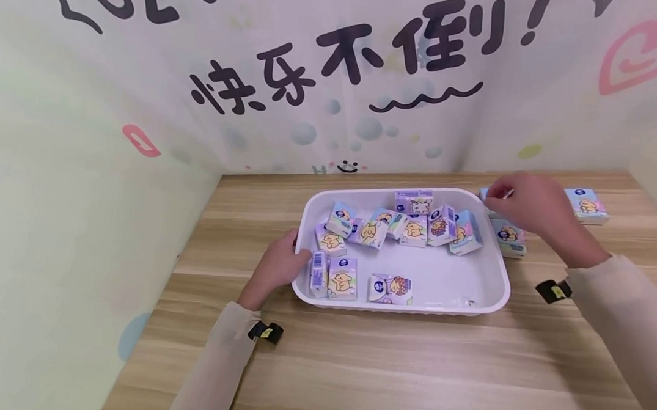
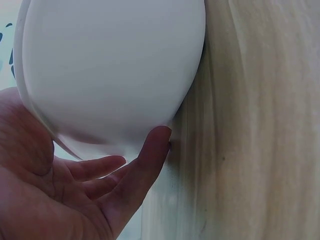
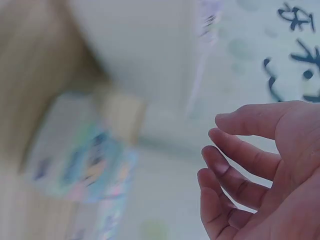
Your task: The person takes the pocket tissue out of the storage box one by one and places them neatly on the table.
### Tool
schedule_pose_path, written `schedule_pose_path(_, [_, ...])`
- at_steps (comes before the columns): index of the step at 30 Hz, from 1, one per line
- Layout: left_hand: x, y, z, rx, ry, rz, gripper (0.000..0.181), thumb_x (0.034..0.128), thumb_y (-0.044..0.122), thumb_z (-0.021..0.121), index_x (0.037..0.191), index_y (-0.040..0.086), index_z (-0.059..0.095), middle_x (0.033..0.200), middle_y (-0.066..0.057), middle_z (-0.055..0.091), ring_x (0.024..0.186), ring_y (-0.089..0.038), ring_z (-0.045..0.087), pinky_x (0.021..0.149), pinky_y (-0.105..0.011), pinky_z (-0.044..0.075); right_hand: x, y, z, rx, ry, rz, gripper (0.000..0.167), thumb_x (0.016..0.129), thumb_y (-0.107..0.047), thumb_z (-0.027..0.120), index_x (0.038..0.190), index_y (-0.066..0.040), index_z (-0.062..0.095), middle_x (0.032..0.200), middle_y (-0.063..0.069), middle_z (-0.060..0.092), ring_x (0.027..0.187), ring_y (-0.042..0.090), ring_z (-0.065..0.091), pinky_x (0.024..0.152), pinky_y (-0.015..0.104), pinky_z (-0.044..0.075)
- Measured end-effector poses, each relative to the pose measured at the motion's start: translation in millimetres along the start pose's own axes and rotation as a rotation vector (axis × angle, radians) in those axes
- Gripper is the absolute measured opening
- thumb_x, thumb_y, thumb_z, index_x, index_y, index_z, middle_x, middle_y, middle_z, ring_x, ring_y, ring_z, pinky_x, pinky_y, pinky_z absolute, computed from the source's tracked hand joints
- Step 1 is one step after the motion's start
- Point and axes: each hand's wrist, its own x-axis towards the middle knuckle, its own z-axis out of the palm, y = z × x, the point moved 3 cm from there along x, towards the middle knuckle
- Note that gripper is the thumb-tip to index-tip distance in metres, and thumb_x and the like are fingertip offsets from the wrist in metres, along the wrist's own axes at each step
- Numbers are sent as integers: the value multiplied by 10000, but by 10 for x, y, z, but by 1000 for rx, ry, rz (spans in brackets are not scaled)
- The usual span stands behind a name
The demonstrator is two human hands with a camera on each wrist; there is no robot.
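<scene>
A white plastic tray (image 1: 430, 283) on the table holds several small purple and blue packets, among them an upright one (image 1: 342, 279) near its front left. My left hand (image 1: 282, 263) grips the tray's left end, thumb over the rim; in the left wrist view its fingers (image 2: 155, 145) lie against the outer wall (image 2: 115, 65). My right hand (image 1: 532, 205) is above the tray's right back corner, near packets on the table. The right wrist view shows that hand (image 3: 260, 170) with nothing between its loosely bent fingers, beside a blurred blue packet (image 3: 85, 155).
Right of the tray, a blue packet (image 1: 509, 237) stands close to its wall, and another (image 1: 587, 205) lies farther right near the back edge. A printed white curtain (image 1: 288, 130) hangs behind the wooden table (image 1: 387, 366).
</scene>
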Motion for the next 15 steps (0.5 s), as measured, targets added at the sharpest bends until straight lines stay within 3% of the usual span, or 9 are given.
schedule_pose_path(7, [6, -18, 7, -2, -4, -1, 627, 1060, 194, 589, 1645, 9, 453, 1454, -262, 652, 1082, -369, 761, 740, -393, 697, 185, -639, -5, -37, -69, -81, 237, 999, -200, 761, 1085, 19, 783, 977, 185, 743, 843, 342, 653, 657, 452, 604])
schedule_pose_path(15, [5, -10, 11, -5, -9, -14, 636, 1066, 203, 586, 1660, 33, 437, 1451, -250, 656, 1046, -345, 766, 722, -382, 693, 347, -1137, 243, -78, -207, -154, 199, 1012, -218, 759, 1061, -36, 823, 929, 94, 755, 825, 298, 651, 713, 433, 604])
